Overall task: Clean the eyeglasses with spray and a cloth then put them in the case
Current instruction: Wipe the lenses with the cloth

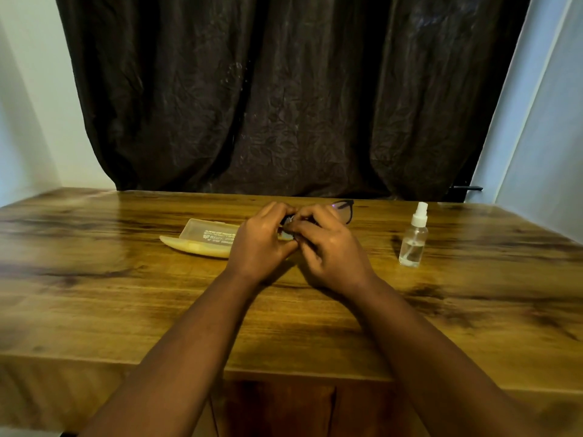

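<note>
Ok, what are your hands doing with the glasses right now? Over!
Left hand and right hand both grip the eyeglasses, a bit of cloth between them. Case lies open on the table. Spray bottle upright, apart. Nothing in the way.

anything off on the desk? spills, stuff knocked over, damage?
Nothing stands out. The spray bottle stands upright with its cap on, apart from the hands, with no visible puddle around it. The case lies open on the table. Both the left hand and right hand grip the eyeglasses; the frame's visible part looks intact.

Home room: wooden table [126,294] before dark curtain [284,105]
</note>
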